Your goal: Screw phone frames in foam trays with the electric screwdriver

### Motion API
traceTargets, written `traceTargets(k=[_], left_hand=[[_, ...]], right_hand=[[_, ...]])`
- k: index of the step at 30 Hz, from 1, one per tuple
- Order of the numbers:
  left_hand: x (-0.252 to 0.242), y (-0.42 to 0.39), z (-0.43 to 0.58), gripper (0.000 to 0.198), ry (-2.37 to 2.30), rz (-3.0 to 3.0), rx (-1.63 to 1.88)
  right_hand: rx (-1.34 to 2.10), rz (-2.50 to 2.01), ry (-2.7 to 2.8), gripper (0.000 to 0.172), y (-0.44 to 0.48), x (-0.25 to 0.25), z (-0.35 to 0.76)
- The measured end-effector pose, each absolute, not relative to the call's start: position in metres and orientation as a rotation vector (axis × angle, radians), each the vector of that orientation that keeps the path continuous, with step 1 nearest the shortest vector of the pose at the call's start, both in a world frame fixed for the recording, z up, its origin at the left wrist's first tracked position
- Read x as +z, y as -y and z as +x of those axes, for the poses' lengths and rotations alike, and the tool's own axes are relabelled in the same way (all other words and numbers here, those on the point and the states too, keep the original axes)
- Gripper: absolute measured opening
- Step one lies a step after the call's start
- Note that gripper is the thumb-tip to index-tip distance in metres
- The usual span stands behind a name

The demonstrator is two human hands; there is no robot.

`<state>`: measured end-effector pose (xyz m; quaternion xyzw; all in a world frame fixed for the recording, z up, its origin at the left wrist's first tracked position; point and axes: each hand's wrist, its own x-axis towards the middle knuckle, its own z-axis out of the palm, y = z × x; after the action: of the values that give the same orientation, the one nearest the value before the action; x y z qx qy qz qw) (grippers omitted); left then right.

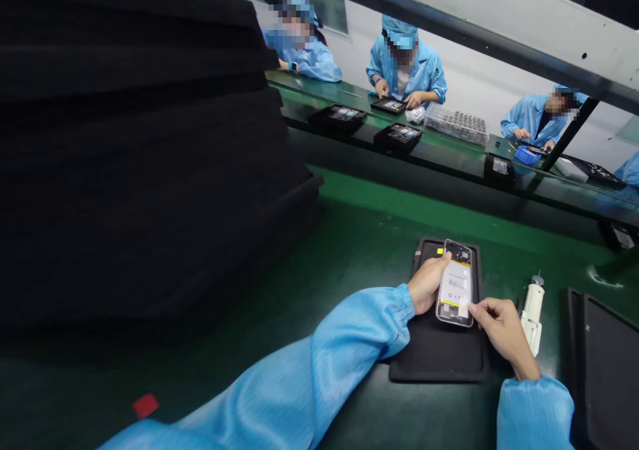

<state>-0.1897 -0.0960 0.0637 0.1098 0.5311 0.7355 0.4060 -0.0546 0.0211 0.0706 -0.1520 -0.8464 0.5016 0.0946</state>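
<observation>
A smartphone (455,283) with its inside showing is held tilted above a black foam tray (439,353). A battery with a white label (455,278) and yellow edges fills its middle. My left hand (428,283) grips the phone along its left side, thumb on the upper edge. At the phone's lower right edge, my right hand (502,327) is closed in a pinch beside a small white patch (464,309). What lies between those fingertips is too small to make out. A yellow tab (440,251) shows on the tray's far left corner.
A cream-coloured electric screwdriver (533,310) lies right of my right hand, with black trays (612,370) farther right. Tall stacked black trays (150,157) fill the left. Across a green bench, co-workers in blue (407,64) handle devices. A metal beam (499,24) crosses overhead.
</observation>
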Motion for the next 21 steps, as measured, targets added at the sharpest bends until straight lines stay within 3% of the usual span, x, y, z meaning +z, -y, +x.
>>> traceTargets(k=[4,6,9,11,13,16,21], left_hand=[[0.082,0.127,-0.201,0.037,-1.797,0.442,1.714],[0.098,0.146,-0.203,0.033,-1.984,0.533,1.652],[0.111,0.174,-0.197,0.021,-2.137,0.699,1.553],[0.107,0.188,-0.188,0.013,-2.159,0.995,1.393],[0.092,0.196,-0.178,0.034,-2.133,1.286,1.245],[0.065,0.198,-0.165,0.071,-2.141,1.367,1.313],[0.051,0.190,-0.159,0.062,-2.221,1.304,1.412]], right_hand=[[1.386,-0.434,2.530,0.046,-0.021,0.072,-0.051],[1.165,-0.458,2.513,0.040,-0.031,0.073,-0.046],[0.436,-0.491,2.549,0.030,-0.061,0.076,-0.030],[-0.115,-0.431,2.660,0.044,-0.084,0.077,-0.016],[-0.565,-0.283,2.761,0.061,-0.102,0.077,-0.003],[-0.942,0.059,2.781,0.067,-0.118,0.073,0.007],[-0.905,0.384,2.765,0.045,-0.127,0.071,-0.009]])
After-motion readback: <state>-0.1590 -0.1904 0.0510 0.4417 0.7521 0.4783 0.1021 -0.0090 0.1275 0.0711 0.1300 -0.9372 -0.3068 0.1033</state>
